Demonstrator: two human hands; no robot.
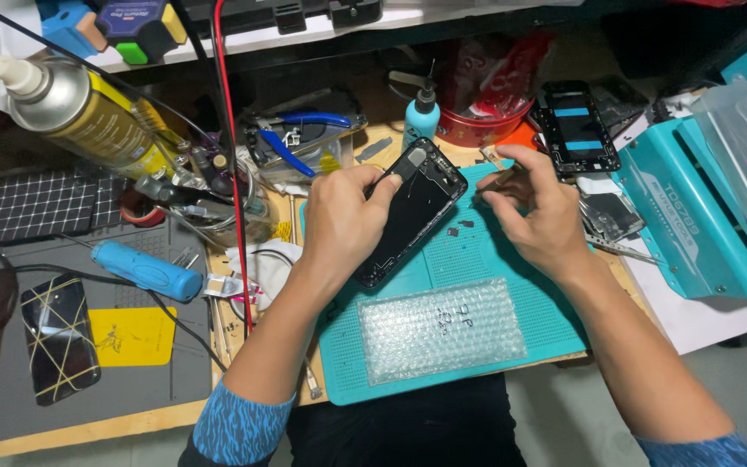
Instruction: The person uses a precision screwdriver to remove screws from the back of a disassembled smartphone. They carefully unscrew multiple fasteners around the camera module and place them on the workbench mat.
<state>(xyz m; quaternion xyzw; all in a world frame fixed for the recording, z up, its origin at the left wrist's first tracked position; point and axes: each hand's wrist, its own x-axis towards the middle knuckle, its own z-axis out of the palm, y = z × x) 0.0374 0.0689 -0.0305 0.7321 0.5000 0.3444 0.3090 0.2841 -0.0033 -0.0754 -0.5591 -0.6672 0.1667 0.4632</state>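
Observation:
My left hand (343, 220) grips an opened black phone body (417, 203), holding it tilted above the teal work mat (486, 259). My right hand (536, 203) hovers just right of the phone, thumb and fingers pinched on a small flat part (493, 156) near the mat's far edge. Two tiny dark pieces (460, 227) lie on the mat between the hands.
A bubble-wrap pouch (441, 329) lies on the mat's near half. Another black phone frame (576, 128) sits behind my right hand, a teal machine (693, 216) at right. At left: a spray can (88, 112), blue-handled pliers (291, 138), a blue screwdriver (144, 270), a cracked phone (60, 337).

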